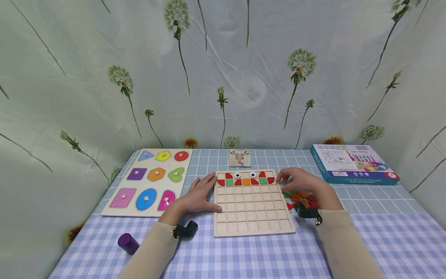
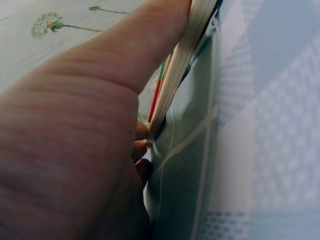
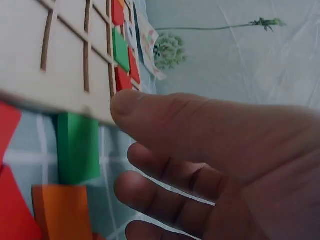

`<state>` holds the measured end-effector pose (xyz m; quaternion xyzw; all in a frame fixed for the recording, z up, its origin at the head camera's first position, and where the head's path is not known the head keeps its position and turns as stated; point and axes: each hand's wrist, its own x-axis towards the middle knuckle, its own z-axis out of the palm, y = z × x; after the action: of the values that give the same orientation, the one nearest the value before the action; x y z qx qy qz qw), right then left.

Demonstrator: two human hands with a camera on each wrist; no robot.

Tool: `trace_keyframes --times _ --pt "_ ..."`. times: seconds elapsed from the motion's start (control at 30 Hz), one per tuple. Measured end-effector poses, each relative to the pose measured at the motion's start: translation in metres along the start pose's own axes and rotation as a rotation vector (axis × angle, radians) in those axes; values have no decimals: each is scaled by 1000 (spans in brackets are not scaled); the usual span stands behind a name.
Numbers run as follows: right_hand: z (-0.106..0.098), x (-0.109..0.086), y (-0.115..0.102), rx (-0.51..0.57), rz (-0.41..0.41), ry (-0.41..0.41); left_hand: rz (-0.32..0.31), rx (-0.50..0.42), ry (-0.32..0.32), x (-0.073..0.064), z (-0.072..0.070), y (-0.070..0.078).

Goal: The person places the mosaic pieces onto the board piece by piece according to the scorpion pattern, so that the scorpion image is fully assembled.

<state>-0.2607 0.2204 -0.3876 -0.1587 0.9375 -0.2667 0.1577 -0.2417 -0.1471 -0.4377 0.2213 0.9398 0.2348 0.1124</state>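
The pale wooden gridded board lay at the lower centre of the head view, the left grip spread and released at its left edge, where a nudge could have jolted the flat red quarter-round piece from its cell. The right grip, loosely bent with nothing visibly held, risked scattering the loose green, orange and red pieces, partly covered by its wrist; its index finger was masked in the right wrist view, and the small printed card was unreadable.
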Motion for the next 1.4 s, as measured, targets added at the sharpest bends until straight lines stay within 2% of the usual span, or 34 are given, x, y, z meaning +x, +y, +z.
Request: trace_keyframes --times 0.13,0.4,0.63,0.87,1.07,1.2,1.4 --pt "-1 -4 5 25 54 -32 6 -4 6 0 0 0" --pt "0 -4 17 30 42 -97 0 4 2 0 1 0" --pt "3 -2 20 56 61 -90 -2 4 3 1 1 0" --pt "4 1 20 56 76 -52 -11 10 -7 0 0 1" --pt "7 3 18 27 96 8 -9 5 1 0 0 0" --pt "9 5 15 46 107 49 -11 12 3 0 1 0" --pt "8 6 12 55 63 124 -9 9 5 0 1 0"
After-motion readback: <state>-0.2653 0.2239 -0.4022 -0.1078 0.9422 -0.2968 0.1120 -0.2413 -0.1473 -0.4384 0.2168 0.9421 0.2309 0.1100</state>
